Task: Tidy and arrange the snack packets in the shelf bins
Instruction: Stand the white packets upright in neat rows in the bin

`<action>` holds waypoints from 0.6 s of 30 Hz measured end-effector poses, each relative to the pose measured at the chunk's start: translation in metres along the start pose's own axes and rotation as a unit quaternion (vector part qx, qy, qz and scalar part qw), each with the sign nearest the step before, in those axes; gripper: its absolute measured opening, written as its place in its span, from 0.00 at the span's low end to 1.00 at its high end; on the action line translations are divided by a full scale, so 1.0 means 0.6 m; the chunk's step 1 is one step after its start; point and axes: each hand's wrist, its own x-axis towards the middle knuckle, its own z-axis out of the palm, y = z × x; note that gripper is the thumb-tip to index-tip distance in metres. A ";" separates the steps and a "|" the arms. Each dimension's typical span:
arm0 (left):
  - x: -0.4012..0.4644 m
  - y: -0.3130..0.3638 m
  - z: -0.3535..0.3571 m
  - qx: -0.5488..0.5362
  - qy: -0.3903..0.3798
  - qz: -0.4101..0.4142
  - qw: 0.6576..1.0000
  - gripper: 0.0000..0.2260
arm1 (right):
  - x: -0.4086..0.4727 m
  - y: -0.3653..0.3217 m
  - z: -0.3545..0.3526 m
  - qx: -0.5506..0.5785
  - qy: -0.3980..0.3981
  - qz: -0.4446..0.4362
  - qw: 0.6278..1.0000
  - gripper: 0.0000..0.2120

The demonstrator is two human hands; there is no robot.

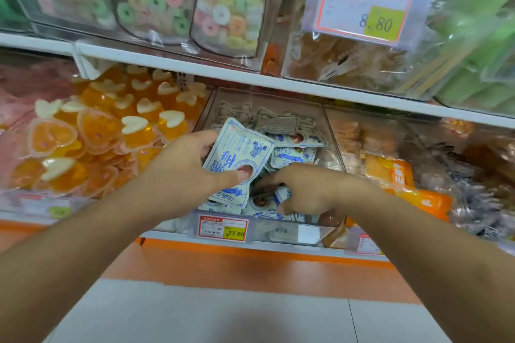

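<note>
Judging by the jumbled blue-and-white packets (287,157) in the clear center bin (320,111), you're early on: your left hand (192,167) grips one packet (239,153), your right hand (303,189) digs among the rest, grip unclear.

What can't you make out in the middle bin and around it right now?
- Head view: packets under the right hand are covered by its fingers; whether it grips one is unclear.
- Part of the white-and-blue packet is hidden by the left hand.
- Small print on the price tag is too small; only 17.80 reads.
- Pink packs at the left edge are blurred and cut off.
</note>
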 end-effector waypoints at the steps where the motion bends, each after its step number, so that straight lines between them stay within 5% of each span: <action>1: -0.001 0.000 0.000 0.000 -0.001 -0.001 1.000 0.16 | -0.002 0.000 -0.004 0.023 -0.006 -0.007 1.000 0.33; 7: -0.001 -0.003 0.000 0.014 -0.003 -0.001 1.000 0.16 | -0.005 -0.004 -0.003 0.045 -0.007 0.017 0.999 0.11; 11: 0.001 -0.003 0.001 0.017 -0.006 -0.003 1.000 0.17 | -0.003 -0.015 0.010 -0.048 0.017 0.033 0.998 0.22; 18: -0.002 -0.002 0.001 0.015 -0.002 0.001 1.000 0.18 | -0.013 -0.016 0.015 -0.041 0.068 0.050 0.996 0.18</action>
